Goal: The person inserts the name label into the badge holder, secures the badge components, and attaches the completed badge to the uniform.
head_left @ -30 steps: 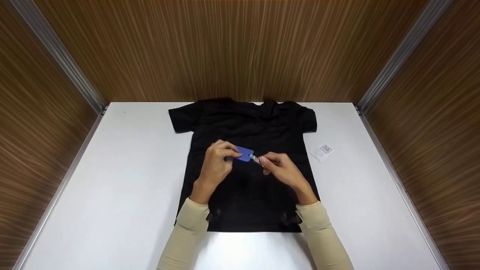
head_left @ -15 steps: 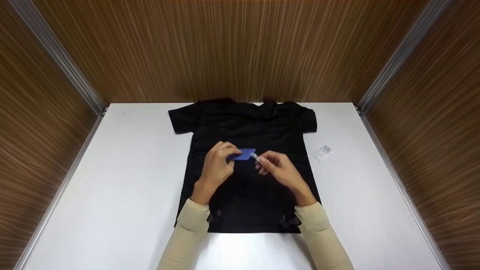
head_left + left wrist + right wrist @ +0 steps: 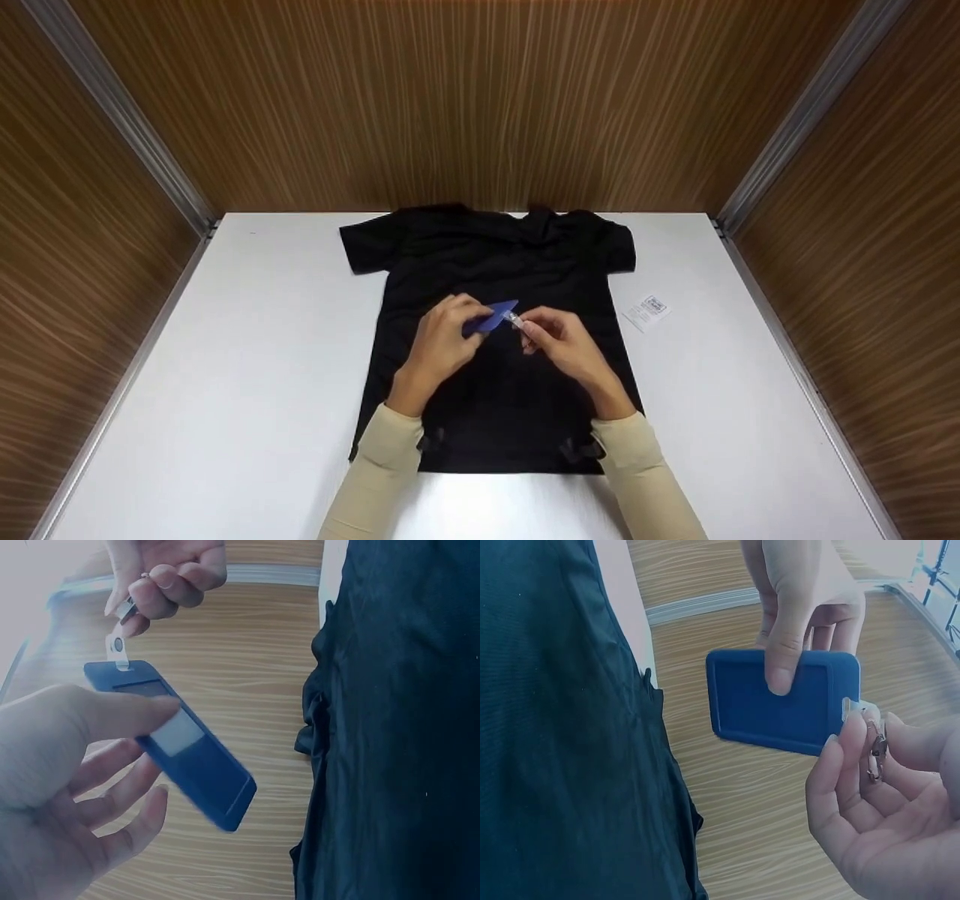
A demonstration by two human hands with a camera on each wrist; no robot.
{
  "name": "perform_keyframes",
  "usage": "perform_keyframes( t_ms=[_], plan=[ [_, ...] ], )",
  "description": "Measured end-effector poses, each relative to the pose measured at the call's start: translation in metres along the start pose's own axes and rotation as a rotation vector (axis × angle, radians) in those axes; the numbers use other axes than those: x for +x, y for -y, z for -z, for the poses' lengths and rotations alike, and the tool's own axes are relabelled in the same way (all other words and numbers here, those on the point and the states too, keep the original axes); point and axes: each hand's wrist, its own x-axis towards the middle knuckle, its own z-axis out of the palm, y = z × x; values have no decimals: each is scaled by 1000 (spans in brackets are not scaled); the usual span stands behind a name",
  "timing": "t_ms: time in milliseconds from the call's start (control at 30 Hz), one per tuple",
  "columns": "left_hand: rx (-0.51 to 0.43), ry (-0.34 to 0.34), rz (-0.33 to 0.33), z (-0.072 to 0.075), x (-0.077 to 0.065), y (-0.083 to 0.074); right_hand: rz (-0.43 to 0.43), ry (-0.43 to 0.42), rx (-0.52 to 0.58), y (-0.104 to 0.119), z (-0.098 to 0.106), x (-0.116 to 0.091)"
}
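Observation:
A blue badge holder (image 3: 739,701) is held above a black short-sleeved shirt (image 3: 495,259) spread out on the table. My left hand (image 3: 442,341) pinches the holder between thumb and fingers. At the holder's slotted end hangs a clear strap (image 3: 117,649) with a snap stud, joined to a small metal clip (image 3: 878,746). The fingertips of my right hand (image 3: 570,341) pinch the strap and clip. In the left wrist view a pale patch (image 3: 177,732) shows in the holder's window. Whether the strap passes through the slot cannot be seen clearly.
A small white printed card (image 3: 646,311) lies on the white table (image 3: 247,360) to the right of the shirt. Brown wood-grain panels (image 3: 465,105) with metal edge strips stand at the back and both sides.
The badge holder has turned in my left hand, from showing its broad face to a steeper tilt. My right hand stays at the strap, its fingers slightly shifted. The head view has shifted slightly.

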Motion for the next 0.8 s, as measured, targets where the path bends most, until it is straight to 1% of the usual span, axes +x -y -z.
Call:
perform_keyframes(
  t_ms=[200,300,467,533,600,800],
  plan=[
    [-39,54,-15,3,0,-2,-13,36,26,2,0,-1],
    [-76,90,-23,5,0,-2,-14,46,26,1,-1,-1],
    [-158,143,-28,6,-1,-2,-3,52,-10,-1,-2,-1],
    [-178,146,-28,5,-1,-2,3,58,-22,-2,-2,-1],
    [-183,133,-29,4,-1,-2,7,62,-33,-3,-2,-1],
    [-160,86,-26,0,0,-5,19,73,-81,-2,-3,0]
  ],
)
